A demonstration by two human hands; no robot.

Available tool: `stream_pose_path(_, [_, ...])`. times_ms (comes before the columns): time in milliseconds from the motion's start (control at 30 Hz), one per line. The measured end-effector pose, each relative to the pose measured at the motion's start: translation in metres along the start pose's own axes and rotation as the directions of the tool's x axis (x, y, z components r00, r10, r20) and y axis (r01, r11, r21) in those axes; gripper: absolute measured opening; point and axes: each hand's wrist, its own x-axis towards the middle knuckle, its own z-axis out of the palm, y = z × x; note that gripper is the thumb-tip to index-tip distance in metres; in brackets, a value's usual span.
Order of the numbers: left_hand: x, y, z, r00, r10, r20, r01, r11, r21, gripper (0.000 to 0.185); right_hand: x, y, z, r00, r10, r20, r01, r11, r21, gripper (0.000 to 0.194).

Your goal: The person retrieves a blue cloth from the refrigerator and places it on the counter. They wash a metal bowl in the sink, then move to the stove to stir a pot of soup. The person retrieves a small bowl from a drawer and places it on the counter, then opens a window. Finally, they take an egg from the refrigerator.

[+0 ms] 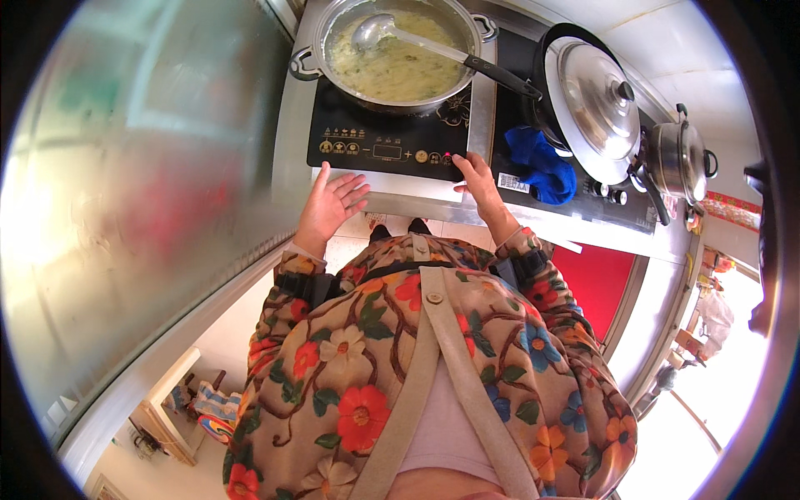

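Note:
My right hand [480, 184] is at the front right corner of a black induction cooktop [387, 140], its thumb by a button with a lit red light. Nothing is in that hand. My left hand [334, 201], palm turned up and fingers apart, hovers empty at the cooktop's front left edge. Behind both hands a steel pot [400, 103] with two side handles sits on the cooktop. Pale yellow soup [400, 69] with green bits fills much of it. A steel ladle [431, 44] rests in the soup, its black handle lying over the right rim.
Right of the cooktop, a blue cloth [542, 165] lies on a black gas stove [578, 206]. A wok with a domed steel lid [590, 87] stands behind it, and a small lidded steel pot [678, 156] is farther right. A frosted glass panel [156, 156] borders the left side.

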Motion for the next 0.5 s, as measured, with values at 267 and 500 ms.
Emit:
stream_pose_path(267, [0.003, -0.004, -0.002, 1.0, -0.008, -0.007, 0.008, 1.0, -0.016, 0.061, 0.009, -0.003, 0.01, 0.999, 0.039, 0.011, -0.039, 0.999, 0.008, 0.06])
stream_pose_path(500, [-0.005, 0.0, 0.006, 0.977, 0.205, 0.066, -0.213, 0.88, 0.424, 0.041, 0.006, 0.002, 0.002, 0.999, -0.012, 0.041, 0.015, 0.997, -0.08, 0.062])
